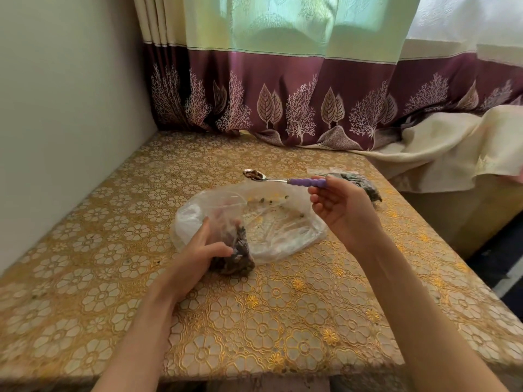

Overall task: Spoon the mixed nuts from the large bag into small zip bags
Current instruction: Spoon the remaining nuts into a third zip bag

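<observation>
We hold a loaded spoon [256,175] by its purple handle, pinched in our right hand [338,209], hovering above the large bag [283,222], which looks nearly emptied, only crumbs inside. Our left hand [198,250] grips a small zip bag [236,254] already well stocked with nuts, resting on the table [254,321]. Another filled zip bag [359,183] lies behind our right hand. We reckon we're near the end: this spoonful goes in, then sealing.

Floral-clothed table [254,321], large bag [283,222]
</observation>
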A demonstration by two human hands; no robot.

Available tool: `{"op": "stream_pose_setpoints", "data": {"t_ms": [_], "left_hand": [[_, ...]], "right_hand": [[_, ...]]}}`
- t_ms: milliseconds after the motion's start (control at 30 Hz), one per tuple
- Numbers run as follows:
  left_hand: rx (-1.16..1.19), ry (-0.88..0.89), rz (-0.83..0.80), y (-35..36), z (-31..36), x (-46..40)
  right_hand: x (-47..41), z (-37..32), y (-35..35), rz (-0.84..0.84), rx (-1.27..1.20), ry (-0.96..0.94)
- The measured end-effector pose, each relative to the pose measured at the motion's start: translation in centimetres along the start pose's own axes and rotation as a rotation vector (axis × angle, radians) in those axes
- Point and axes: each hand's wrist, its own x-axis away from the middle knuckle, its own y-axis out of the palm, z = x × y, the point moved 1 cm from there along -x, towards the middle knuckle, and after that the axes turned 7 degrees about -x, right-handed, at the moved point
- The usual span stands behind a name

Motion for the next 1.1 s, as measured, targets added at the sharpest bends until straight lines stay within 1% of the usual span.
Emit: {"op": "stream_pose_setpoints", "data": {"t_ms": [100, 200, 267, 400, 500, 567, 667, 767, 867, 1100], "left_hand": [[-0.051, -0.025, 0.046, 0.0, -0.1, -0.1], [-0.135, -0.035, 0.11, 0.3, 0.2, -0.2], [-0.143, -0.037, 0.151, 0.3, 0.3, -0.3], [-0.172, -0.011, 0.216, 0.4, 0.3, -0.4], [-0.192, 0.012, 0.269, 0.4, 0.2, -0.6], [-0.193, 0.036, 0.303, 0.3, 0.0, -0.6], [-0.219, 0.094, 0.414, 0.2, 0.0, -0.6], [-0.262, 0.147, 0.533, 0.3, 0.1, -0.7], [-0.286, 0.157, 0.571, 0.2, -0.1, -0.7], [-0.322, 0.169, 0.616, 0.4, 0.1, -0.7]], "right_hand": [[0.4, -0.5, 0.8, -0.048, 0.032, -0.011], [0.9, -0.5, 1.5, -0.132, 0.131, -0.071], [1.2, -0.3, 1.8, -0.207, 0.189, -0.101], [1.3, -0.3, 1.9, -0.298, 0.244, -0.113], [1.2, -0.3, 1.7, -0.334, 0.305, -0.115], [1.1, -0.2, 1.6, -0.33, 0.279, -0.119], [0.7, -0.1, 1.0, -0.239, 0.166, -0.148], [-0.1, 0.6, -0.2, -0.038, 0.163, -0.189], [-0.8, 1.8, -1.4, 0.099, 0.305, -0.224], [-3.0, 3.9, -2.3, 0.214, 0.675, -0.271]]}}
